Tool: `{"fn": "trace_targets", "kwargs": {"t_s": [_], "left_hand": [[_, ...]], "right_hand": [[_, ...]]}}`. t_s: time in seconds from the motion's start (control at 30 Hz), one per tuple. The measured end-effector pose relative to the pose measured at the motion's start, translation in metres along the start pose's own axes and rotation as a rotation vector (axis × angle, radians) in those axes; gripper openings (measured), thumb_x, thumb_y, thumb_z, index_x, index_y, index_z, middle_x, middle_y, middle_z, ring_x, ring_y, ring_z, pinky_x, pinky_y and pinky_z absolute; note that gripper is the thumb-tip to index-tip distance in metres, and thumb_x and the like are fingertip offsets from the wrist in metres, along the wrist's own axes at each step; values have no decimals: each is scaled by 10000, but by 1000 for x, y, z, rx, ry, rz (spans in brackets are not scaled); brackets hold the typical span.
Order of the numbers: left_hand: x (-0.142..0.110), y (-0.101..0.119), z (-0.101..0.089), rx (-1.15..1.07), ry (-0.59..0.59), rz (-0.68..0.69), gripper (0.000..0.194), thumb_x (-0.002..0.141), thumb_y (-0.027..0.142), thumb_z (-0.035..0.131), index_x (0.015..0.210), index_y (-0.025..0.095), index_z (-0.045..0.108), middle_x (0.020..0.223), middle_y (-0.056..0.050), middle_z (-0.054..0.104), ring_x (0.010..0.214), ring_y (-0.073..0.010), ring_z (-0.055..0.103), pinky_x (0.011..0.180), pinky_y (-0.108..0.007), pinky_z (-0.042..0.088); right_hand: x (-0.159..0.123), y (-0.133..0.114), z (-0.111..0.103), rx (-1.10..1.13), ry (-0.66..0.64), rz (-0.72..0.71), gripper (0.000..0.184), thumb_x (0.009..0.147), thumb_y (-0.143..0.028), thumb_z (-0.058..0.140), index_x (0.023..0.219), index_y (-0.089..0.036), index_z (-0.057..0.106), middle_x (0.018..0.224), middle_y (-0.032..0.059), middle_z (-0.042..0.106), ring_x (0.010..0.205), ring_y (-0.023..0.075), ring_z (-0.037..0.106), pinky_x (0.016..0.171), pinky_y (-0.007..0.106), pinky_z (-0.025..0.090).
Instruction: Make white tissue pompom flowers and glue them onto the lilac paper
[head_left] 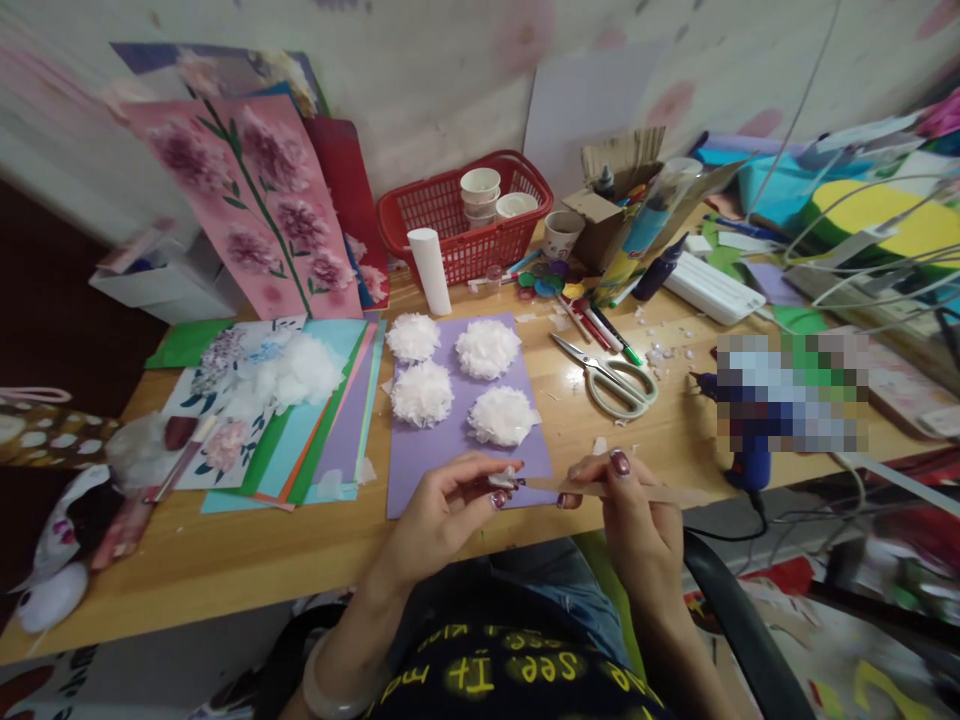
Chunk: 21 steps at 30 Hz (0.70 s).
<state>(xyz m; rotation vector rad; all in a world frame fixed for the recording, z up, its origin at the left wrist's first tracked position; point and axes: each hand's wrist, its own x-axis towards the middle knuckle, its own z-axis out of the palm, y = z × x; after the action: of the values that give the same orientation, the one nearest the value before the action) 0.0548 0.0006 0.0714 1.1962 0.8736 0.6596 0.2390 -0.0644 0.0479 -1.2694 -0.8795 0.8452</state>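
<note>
Near the front edge of the table, my left hand (pixel 448 508) pinches a small white piece (pixel 501 481) between thumb and fingertips. My right hand (pixel 634 510) is closed on a thin tan strip (pixel 675 492); its left end reaches the white piece, though I cannot tell whether they are joined. Just beyond both hands lies a purple paper sheet (pixel 465 460). Several white ruffled flowers, one of them the near right flower (pixel 502 416), sit on it. Scissors (pixel 611 380) lie right of the sheet with their blades slightly apart.
A blue glue gun (pixel 750 440) stands at the right with its cord hanging down. Coloured papers (pixel 330 440) are fanned out at the left under white fluff (pixel 300 372). Behind are a red basket (pixel 465 245), a white roll (pixel 429 272) and a pink flower picture (pixel 255 210).
</note>
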Motion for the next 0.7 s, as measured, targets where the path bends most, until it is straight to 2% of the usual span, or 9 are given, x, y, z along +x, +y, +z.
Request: {"fn": "trace_targets", "kwargs": {"t_s": [0.17,0.27,0.33,0.43,0.53,0.6,0.7], "left_hand": [[-1,2,1,108,24,9,241,806,247,654,997,180,785,1011,-86,765,953,-202,704,855,-322,580],[-1,-1,2,101,59,-60,216,784,261,679,953,181,788,957,-75,783,855,-187,728,829,-325,595],[0,-5,1,84,98,-110,212,760,270,709,938,185,785,928,-67,793,820,-184,739,826,-328,602],[2,-11,-4,99,190,-127,213,739,291,736,918,184,776,902,-60,799,814,-191,748,821,-331,608],[9,-17,-10,182,283,-91,205,748,304,729,907,183,772,899,-59,797,836,-195,747,821,-325,602],[16,-19,-12,278,329,-39,185,757,285,712,900,188,778,900,-56,792,837,-191,738,806,-314,593],[27,-22,-11,459,365,108,152,769,227,678,869,199,790,885,-47,769,815,-174,706,747,-283,566]], "right_hand": [[0,-3,-2,4,-32,-21,396,999,-465,504,765,-202,687,627,-4,650,602,147,612,657,300,468],[-1,-1,-5,25,-51,-7,390,994,-464,513,767,-202,691,617,-3,647,602,149,616,644,295,473],[-2,2,-7,49,-24,8,394,986,-475,521,762,-199,690,611,-1,645,587,154,613,634,300,475],[-1,5,-9,77,85,29,393,972,-484,538,744,-198,681,627,1,651,562,145,598,620,297,480],[1,7,-11,13,123,4,413,979,-489,525,726,-199,675,604,-2,640,568,141,599,613,281,486],[2,8,-12,-68,80,-25,407,996,-470,500,748,-202,680,615,-2,645,604,141,616,632,271,494],[3,10,-12,-137,1,-63,342,1019,-414,478,834,-214,685,690,-4,667,663,135,642,657,258,500]]}}
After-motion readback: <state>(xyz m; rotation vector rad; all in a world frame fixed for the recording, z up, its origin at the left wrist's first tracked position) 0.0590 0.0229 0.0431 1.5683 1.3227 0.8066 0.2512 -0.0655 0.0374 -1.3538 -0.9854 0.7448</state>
